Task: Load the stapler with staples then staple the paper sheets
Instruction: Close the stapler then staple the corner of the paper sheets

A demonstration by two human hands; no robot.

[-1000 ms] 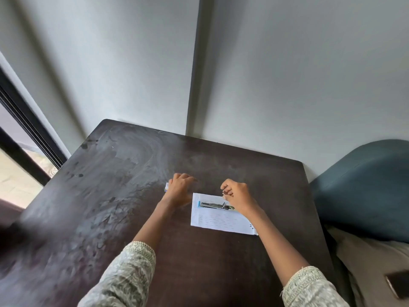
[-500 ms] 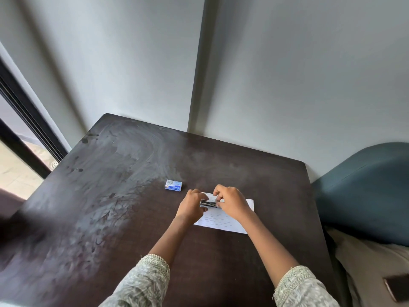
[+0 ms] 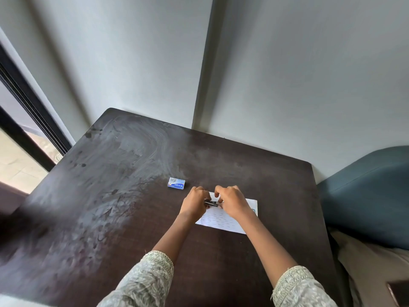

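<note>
While both hands, left grip point(image 3: 194, 203) and right grip point(image 3: 232, 201), clasp the stapler point(image 3: 211, 203) over the paper sheets point(image 3: 223, 220), loading looks underway and stapling remains.

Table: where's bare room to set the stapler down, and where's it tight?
Free: the table's whole left half, from the window-side edge to the staple box; the far strip between box and wall; the near strip between the sleeves. Crowded: centre-right, where left hand and right hand hold the stapler over the paper sheets.
</note>
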